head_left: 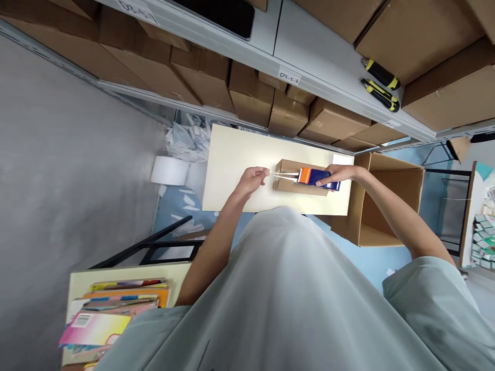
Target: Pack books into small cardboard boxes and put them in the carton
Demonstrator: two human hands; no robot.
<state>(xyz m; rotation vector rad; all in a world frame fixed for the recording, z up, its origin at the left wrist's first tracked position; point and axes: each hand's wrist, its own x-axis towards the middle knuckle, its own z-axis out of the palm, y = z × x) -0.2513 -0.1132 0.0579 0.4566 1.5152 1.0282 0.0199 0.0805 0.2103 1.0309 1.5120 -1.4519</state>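
My right hand (338, 174) is wrapped round a dark blue and orange tape dispenser (309, 176), which lies over a closed brown cardboard box (288, 166). From its toothed edge a strip of clear tape (285, 175) stretches left above the box, its edges shining white. The fingers of my left hand (253, 180) pinch the free end, just off the box's left side. Part of the box is hidden under the dispenser and my right hand. Both stand over a pale yellow tabletop (232, 165).
An open carton (390, 198) stands right of the table. White roll (170, 170) and crumpled plastic (189, 139) lie left. A shelf edge (325, 87) with boxes and two utility knives (381, 85) overhangs the far side. Colourful booklets (100, 324) are stacked at lower left.
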